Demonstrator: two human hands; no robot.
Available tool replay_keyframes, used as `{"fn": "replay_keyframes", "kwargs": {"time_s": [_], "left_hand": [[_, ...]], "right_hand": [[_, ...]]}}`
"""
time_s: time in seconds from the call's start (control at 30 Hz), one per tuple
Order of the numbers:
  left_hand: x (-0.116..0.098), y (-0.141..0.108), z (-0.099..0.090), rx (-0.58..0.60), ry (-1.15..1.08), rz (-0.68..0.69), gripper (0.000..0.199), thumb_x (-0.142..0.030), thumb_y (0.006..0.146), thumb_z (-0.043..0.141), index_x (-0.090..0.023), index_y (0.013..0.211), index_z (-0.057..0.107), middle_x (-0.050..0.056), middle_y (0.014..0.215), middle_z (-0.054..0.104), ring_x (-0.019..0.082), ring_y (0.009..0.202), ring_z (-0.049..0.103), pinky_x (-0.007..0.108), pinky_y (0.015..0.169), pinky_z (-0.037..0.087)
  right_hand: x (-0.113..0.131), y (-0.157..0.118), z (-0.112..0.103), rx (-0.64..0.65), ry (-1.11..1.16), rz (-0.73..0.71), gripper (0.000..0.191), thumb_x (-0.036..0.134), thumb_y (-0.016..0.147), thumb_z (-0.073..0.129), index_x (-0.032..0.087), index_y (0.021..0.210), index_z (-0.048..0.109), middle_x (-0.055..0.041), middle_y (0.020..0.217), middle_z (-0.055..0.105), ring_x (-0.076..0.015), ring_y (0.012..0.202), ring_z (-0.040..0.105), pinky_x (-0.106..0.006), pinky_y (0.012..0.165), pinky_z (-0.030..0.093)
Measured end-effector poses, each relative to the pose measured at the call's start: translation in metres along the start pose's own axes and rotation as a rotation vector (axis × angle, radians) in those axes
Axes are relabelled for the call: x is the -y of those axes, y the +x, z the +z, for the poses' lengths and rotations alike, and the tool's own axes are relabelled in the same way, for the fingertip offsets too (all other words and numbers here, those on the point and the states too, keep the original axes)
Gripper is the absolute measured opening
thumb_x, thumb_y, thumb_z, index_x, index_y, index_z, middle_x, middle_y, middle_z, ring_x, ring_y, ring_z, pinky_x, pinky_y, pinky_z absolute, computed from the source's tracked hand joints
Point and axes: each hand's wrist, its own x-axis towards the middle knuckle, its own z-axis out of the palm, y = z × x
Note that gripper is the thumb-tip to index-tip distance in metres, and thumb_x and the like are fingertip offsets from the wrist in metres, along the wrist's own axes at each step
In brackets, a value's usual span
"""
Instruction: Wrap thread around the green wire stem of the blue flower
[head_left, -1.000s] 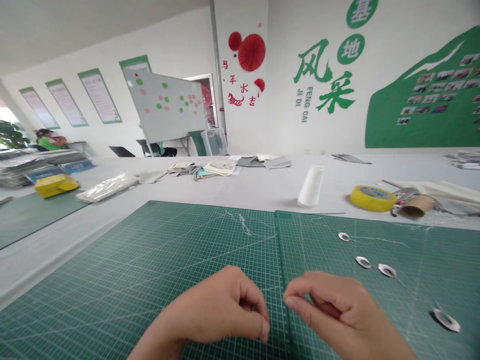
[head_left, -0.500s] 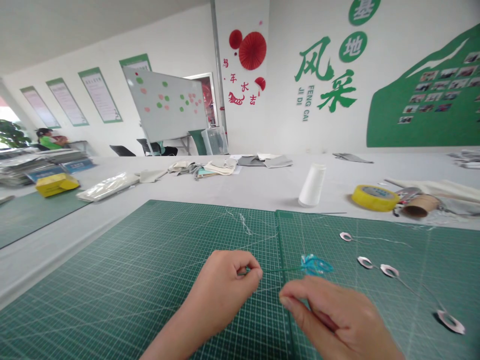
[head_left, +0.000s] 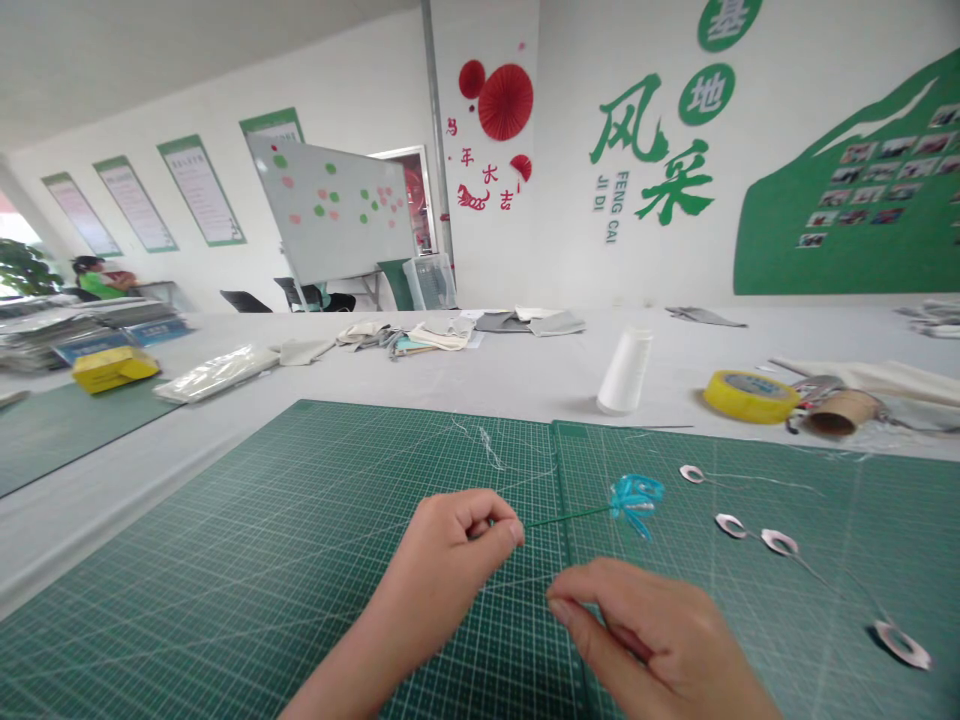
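Note:
Pinched between thumb and forefinger of my left hand (head_left: 457, 550) is the thin green stem of a blue flower (head_left: 636, 500). The flower head, made of looped blue material with pale specks, points to the right above the green cutting mat (head_left: 315, 560). Below it, my right hand (head_left: 652, 620) is closed in a pinch, thumb tip against forefinger, apart from the stem. Whatever it may hold is too fine to see. Several pale oval rings (head_left: 780, 542) with thin strands lie on the mat to the right.
Beyond the mat stands a white thread cone (head_left: 625, 372). Yellow tape (head_left: 751, 396) and a cardboard tube (head_left: 841, 411) lie to its right. Cloth scraps (head_left: 435, 333) lie at the back, a yellow box (head_left: 115, 369) at the left. Another person (head_left: 101, 280) sits far left.
The flower head has swung up, away from my right hand, and its stem now tilts upward. My right hand has shifted slightly left. My left hand keeps its pinch.

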Motion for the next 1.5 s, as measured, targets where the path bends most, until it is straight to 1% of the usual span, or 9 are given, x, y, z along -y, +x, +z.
{"fn": "replay_keyframes", "kwargs": {"time_s": [0.2, 0.33, 0.53, 0.67, 0.8, 0.93, 1.07, 1.27, 1.5], "left_hand": [[-0.001, 0.003, -0.002, 0.03, -0.165, 0.002, 0.02, -0.028, 0.083, 0.058, -0.017, 0.069, 0.065, -0.005, 0.058, 0.043, 0.01, 0.057, 0.034, 0.024, 0.054, 0.027], [-0.003, 0.001, -0.004, 0.093, -0.333, -0.085, 0.018, -0.028, 0.081, 0.06, -0.017, 0.068, 0.067, -0.006, 0.056, 0.043, 0.008, 0.05, 0.025, 0.023, 0.047, 0.019], [0.002, -0.001, -0.008, 0.363, -0.575, -0.157, 0.011, -0.023, 0.074, 0.066, -0.017, 0.066, 0.07, -0.005, 0.052, 0.051, 0.007, 0.045, 0.022, 0.022, 0.044, 0.014], [0.003, -0.002, -0.011, 0.576, -0.509, -0.141, 0.008, -0.019, 0.07, 0.066, -0.018, 0.067, 0.074, -0.002, 0.06, 0.063, 0.007, 0.047, 0.032, 0.022, 0.046, 0.022], [0.001, -0.004, -0.011, 0.701, -0.38, -0.108, 0.009, -0.019, 0.071, 0.067, -0.019, 0.067, 0.075, -0.006, 0.053, 0.056, 0.006, 0.045, 0.031, 0.022, 0.046, 0.023], [0.003, -0.005, -0.007, 0.641, -0.142, -0.099, 0.01, -0.019, 0.07, 0.065, -0.019, 0.069, 0.076, -0.007, 0.05, 0.05, 0.007, 0.045, 0.031, 0.022, 0.043, 0.02], [0.005, -0.003, -0.003, 0.509, -0.002, -0.074, 0.015, -0.017, 0.071, 0.059, -0.017, 0.069, 0.073, -0.008, 0.047, 0.041, 0.008, 0.046, 0.029, 0.023, 0.043, 0.02], [0.006, 0.0, -0.001, 0.293, 0.039, -0.055, 0.017, -0.025, 0.076, 0.057, -0.015, 0.067, 0.068, -0.006, 0.052, 0.041, 0.009, 0.05, 0.033, 0.023, 0.047, 0.023], [0.002, 0.004, -0.003, 0.122, -0.074, -0.031, 0.018, -0.026, 0.078, 0.058, -0.016, 0.066, 0.068, -0.004, 0.054, 0.046, 0.012, 0.054, 0.036, 0.024, 0.054, 0.028]], "right_hand": [[0.0, 0.0, 0.002, 0.006, 0.013, 0.038, 0.021, 0.019, 0.091, 0.048, 0.023, 0.081, 0.066, 0.0038, 0.068, 0.066, -0.0118, 0.06, 0.062, -0.022, 0.056, 0.044], [-0.005, 0.002, 0.005, -0.009, 0.053, 0.119, 0.02, 0.023, 0.09, 0.05, 0.023, 0.078, 0.067, 0.0042, 0.063, 0.063, -0.0123, 0.056, 0.057, -0.023, 0.053, 0.041], [-0.02, 0.007, 0.006, 0.032, 0.191, 0.315, 0.025, 0.035, 0.087, 0.054, 0.023, 0.071, 0.069, 0.0047, 0.054, 0.046, -0.0124, 0.049, 0.04, -0.024, 0.045, 0.029], [-0.018, 0.01, 0.001, 0.055, 0.269, 0.357, 0.026, 0.04, 0.085, 0.056, 0.022, 0.072, 0.07, 0.0065, 0.052, 0.035, -0.0117, 0.049, 0.032, -0.024, 0.046, 0.024], [-0.011, 0.01, -0.002, 0.027, 0.285, 0.331, 0.023, 0.035, 0.083, 0.058, 0.022, 0.069, 0.07, 0.0051, 0.052, 0.045, -0.0118, 0.05, 0.038, -0.024, 0.048, 0.03], [-0.009, 0.008, -0.007, 0.016, 0.209, 0.198, 0.021, 0.03, 0.085, 0.059, 0.022, 0.069, 0.07, 0.0015, 0.06, 0.063, -0.0135, 0.057, 0.054, -0.024, 0.053, 0.039], [-0.007, 0.005, -0.015, 0.046, 0.077, 0.074, 0.023, 0.029, 0.089, 0.056, 0.023, 0.072, 0.07, 0.0027, 0.059, 0.06, -0.0121, 0.054, 0.055, -0.023, 0.051, 0.038], [0.001, 0.003, -0.016, 0.049, 0.026, 0.009, 0.019, 0.022, 0.09, 0.054, 0.024, 0.075, 0.066, 0.0043, 0.06, 0.06, -0.0107, 0.053, 0.054, -0.022, 0.05, 0.038], [-0.003, 0.0, -0.005, 0.037, -0.033, -0.02, 0.019, 0.022, 0.092, 0.05, 0.023, 0.08, 0.065, 0.0031, 0.064, 0.061, -0.0116, 0.056, 0.057, -0.023, 0.052, 0.039]]}}
